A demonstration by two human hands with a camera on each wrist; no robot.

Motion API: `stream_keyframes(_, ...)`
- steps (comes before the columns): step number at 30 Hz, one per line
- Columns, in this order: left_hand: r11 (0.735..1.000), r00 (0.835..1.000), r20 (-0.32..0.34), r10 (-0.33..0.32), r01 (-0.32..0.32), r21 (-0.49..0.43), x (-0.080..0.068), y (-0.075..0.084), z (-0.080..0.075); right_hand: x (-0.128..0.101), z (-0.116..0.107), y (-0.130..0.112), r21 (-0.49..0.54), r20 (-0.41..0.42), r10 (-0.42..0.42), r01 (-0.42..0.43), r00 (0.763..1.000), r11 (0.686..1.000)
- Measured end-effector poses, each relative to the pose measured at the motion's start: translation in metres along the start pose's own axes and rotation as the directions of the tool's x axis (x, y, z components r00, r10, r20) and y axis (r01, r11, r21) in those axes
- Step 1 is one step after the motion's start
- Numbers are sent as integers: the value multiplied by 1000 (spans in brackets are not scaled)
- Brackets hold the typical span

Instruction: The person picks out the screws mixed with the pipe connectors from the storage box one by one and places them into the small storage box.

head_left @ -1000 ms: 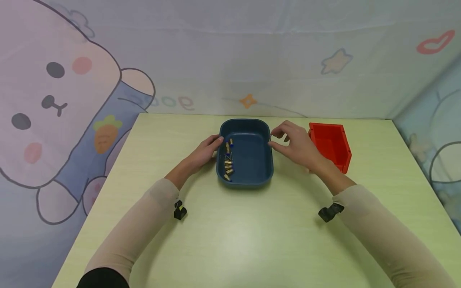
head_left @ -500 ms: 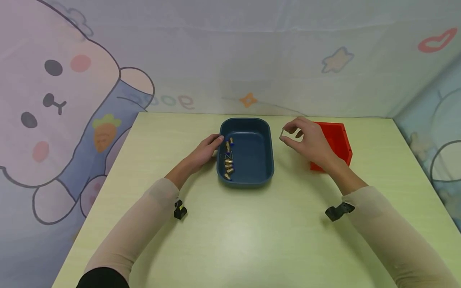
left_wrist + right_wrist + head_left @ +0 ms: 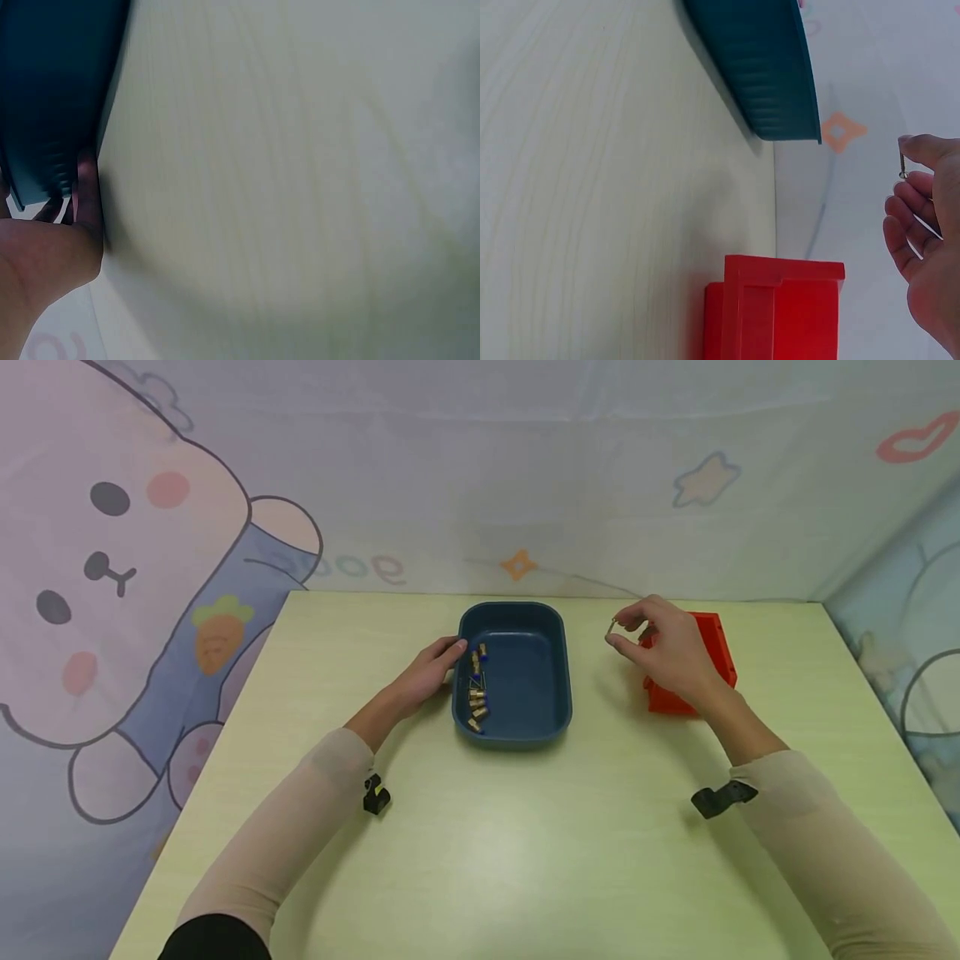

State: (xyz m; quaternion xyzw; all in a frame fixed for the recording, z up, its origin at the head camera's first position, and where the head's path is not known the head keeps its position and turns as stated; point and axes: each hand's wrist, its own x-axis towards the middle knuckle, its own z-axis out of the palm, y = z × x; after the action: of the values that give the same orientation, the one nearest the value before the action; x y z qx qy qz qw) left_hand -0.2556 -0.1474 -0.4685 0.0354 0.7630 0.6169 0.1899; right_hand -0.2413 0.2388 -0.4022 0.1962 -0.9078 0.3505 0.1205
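Observation:
The dark blue tray [image 3: 528, 693] stands on the table. My left hand [image 3: 429, 677] grips its left rim, thumb over the edge and fingers against the outside, as the left wrist view shows. Along the tray's left side lie several small brass pieces with blue ends [image 3: 478, 697] and a few thin metal pins. My right hand [image 3: 671, 647] pinches a thin metal screw [image 3: 902, 161] between thumb and forefinger, its other fingers loosely bent. It hovers over the left part of a red bin [image 3: 716, 647], whose inside it partly hides.
Pale wooden table [image 3: 480, 843] runs out in front of the tray and to both sides. A printed cloth backdrop [image 3: 450, 485] rises directly behind the table's back edge. A gap of bare tabletop lies between the tray and the red bin.
My right hand has moved right with the screw, from beside the tray's right rim to over the red bin. My left hand keeps its grip on the tray.

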Motion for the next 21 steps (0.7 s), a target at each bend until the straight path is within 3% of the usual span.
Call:
stream_keyframes(10, 1000, 1000, -4, -9, 9, 10, -1, 0, 0, -4, -10, 8, 39, -20, 27, -26, 999, 999)
stream_keyframes(21, 1000, 1000, -4, -1, 1, 17, -3, 1, 1, -8, -21, 19, 7, -54, 9, -9, 999, 1000)
